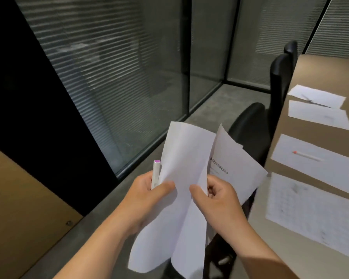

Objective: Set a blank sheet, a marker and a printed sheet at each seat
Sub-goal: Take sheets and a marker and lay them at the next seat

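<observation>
— White paper first: where is it?
— Off the tabletop [310, 73], out over the floor. The left hand [149, 195] pinches a blank sheet [181, 168] under its thumb, with a white marker [156, 174], purple at its tip, clamped upright behind the fingers. The right hand [214, 195] grips the sheet's right edge and seems to be peeling it from a printed sheet [236, 166] fanned out behind.
— Which step is that?
— Sorting one set for a seat, I'd judge. Along the tabletop's left edge two seats look laid: a near plain sheet [314, 164] carrying a red-tipped marker [306, 156], a near printed page [310, 216], and two far sheets [318, 106].
— And next?
— Probably turning right toward an unlaid seat, then laying the sheets flat side by side.
— Pose?
— Both forearms reach forward, hands close together, thumbs on top.
</observation>
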`<state>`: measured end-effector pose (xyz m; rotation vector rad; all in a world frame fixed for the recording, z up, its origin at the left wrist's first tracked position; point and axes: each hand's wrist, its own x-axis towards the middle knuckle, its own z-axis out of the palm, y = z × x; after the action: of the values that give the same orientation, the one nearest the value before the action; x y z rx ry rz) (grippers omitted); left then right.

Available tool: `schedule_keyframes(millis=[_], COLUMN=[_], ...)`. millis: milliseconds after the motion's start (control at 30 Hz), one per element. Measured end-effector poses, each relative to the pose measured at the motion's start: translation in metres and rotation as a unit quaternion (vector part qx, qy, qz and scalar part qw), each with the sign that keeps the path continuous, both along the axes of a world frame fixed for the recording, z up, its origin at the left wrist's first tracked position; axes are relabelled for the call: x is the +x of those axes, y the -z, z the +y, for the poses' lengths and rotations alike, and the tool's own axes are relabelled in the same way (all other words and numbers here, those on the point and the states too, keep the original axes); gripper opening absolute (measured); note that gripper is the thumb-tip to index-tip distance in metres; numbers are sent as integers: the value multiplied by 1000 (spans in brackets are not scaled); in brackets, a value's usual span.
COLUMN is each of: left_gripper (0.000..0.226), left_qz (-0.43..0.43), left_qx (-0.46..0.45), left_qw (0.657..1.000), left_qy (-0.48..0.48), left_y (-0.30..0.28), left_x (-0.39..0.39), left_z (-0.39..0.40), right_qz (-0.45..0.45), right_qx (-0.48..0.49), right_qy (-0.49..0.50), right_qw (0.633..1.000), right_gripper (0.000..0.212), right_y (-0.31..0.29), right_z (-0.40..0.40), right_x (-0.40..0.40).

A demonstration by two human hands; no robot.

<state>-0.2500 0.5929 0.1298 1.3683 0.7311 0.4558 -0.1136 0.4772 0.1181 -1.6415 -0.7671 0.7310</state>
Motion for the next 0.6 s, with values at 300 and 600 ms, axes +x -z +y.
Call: schedule_keyframes(millis=[300, 600], left_gripper=[22, 29], left_qz=[-5, -28], left_qx=[16, 66], left_qw=[999, 994], left_qy=[44, 84], left_y=[-18, -25], left_x=[72, 183], left_z=[202, 398], right_qz=[53, -28], right_qx=[38, 26], right_qy=[34, 85], right_qw=[997, 996], right_gripper=[15, 14], right_y=[-32, -28], right_z=[190, 363], right_x=[69, 165])
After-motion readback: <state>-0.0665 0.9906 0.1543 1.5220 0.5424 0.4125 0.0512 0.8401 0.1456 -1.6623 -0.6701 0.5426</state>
